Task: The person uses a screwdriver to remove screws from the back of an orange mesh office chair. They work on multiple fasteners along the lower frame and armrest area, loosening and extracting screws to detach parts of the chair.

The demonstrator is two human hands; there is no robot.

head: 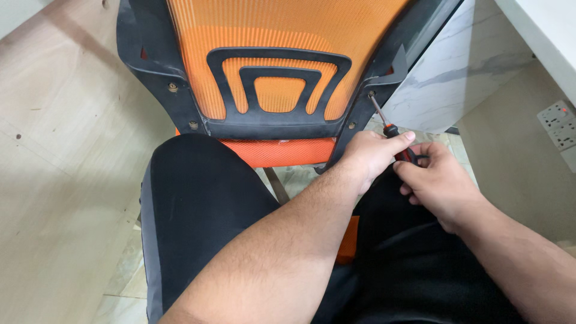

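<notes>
An office chair back with orange mesh (282,24) in a black plastic frame (162,78) stands upright before me. A screwdriver (387,126) with a red and black handle has its metal tip set in a screw (371,94) on the frame's right side. My left hand (372,153) grips the upper handle, thumb laid along it. My right hand (435,180) closes on the handle's lower end. Two more screws (173,87) show on the frame's left side.
My legs in black trousers (198,210) fill the foreground, with the orange seat (279,150) between them. A white marble-pattern panel (456,66) stands at right, and a white power strip (561,123) lies on the floor at far right. Pale wooden board lies left.
</notes>
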